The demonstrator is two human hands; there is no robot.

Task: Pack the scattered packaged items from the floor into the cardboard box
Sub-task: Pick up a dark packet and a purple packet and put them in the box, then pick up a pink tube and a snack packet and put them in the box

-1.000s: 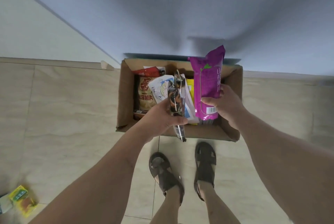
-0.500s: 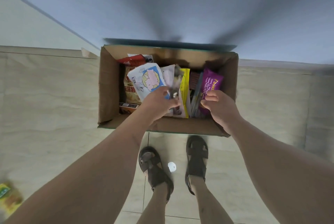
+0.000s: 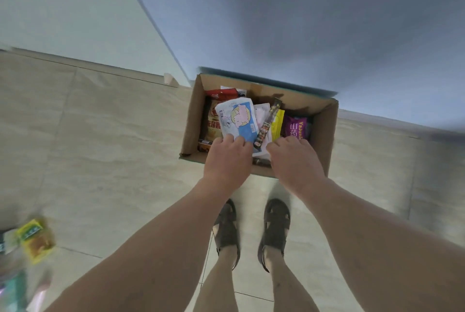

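Leaning over the open brown cardboard box (image 3: pixel 324 133) on the tiled floor (image 3: pixel 113 148), we judge a packing step just finished: our left hand (image 3: pixel 227 158) and right hand (image 3: pixel 295 158) hover at its near edge, fingers loosely curled and grasping nothing. Inside stand a white-and-blue cartoon packet (image 3: pixel 237 120), a slim dark stick packet (image 3: pixel 267 125) and a purple pouch (image 3: pixel 297 128) reading "YaJun" with Chinese characters. Next we must turn left for the blurred yellow-green packet (image 3: pixel 34 238) on the floor; its label is unreadable.
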